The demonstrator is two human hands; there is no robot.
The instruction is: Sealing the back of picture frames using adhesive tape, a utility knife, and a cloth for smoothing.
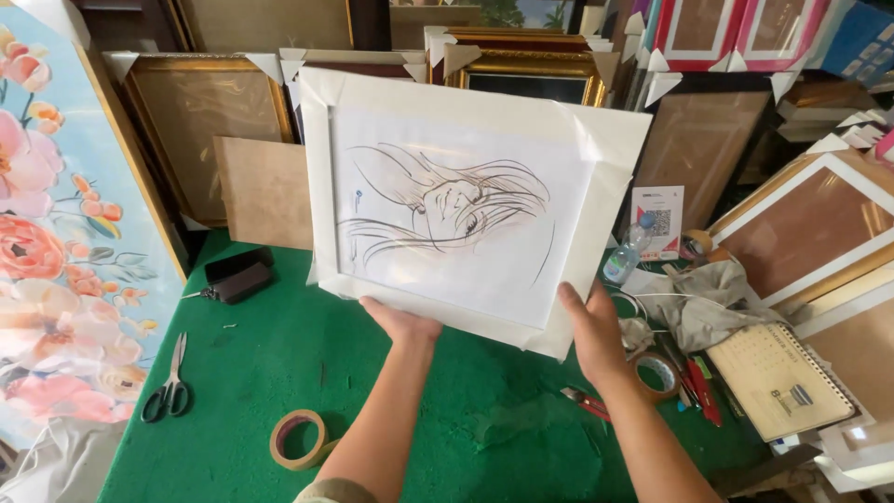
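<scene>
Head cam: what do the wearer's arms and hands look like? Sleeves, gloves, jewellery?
Both forearms are bare. The left hand and right hand wear no gloves, and no rings, watch or bracelets show. A bit of olive-khaki fabric shows at the bottom edge by the left elbow, apparently a rolled or short sleeve.

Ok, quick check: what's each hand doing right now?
Left hand: closed on the bottom edge of the white framed drawing, held up above the green table.
Right hand: gripping the same frame at its lower right corner.
</scene>
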